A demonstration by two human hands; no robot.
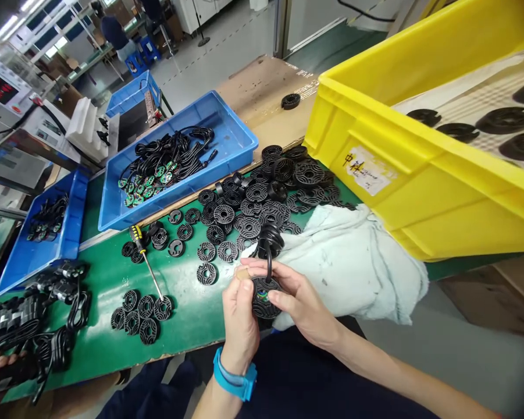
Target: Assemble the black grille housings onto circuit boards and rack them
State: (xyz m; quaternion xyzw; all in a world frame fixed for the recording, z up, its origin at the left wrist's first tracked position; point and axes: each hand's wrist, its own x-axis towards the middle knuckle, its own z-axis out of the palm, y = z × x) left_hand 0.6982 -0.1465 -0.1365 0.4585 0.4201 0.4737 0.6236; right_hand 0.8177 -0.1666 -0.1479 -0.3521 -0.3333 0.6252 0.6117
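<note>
Both of my hands grip one round black plastic disc (265,307) near the bench's front edge. My left hand (241,302), with a blue wristband, closes on its left side. My right hand (297,295) holds the right side, thumb near the middle, where a bit of green circuit board shows. A coiled black cable (270,240) rises from the disc. Just beyond lie many ribbed black discs (257,203) in a heap. To the left, a yellow and black screwdriver (138,235) lies with its tip at a small group of discs (146,305).
A blue tray (239,125) holds cables with green boards. At right stands a yellow crate (375,139) with more discs, beside a pale cloth (353,262). Another person's hand (0,364) is at lower left by bundled cables (56,343). A second blue tray (76,209) stands left.
</note>
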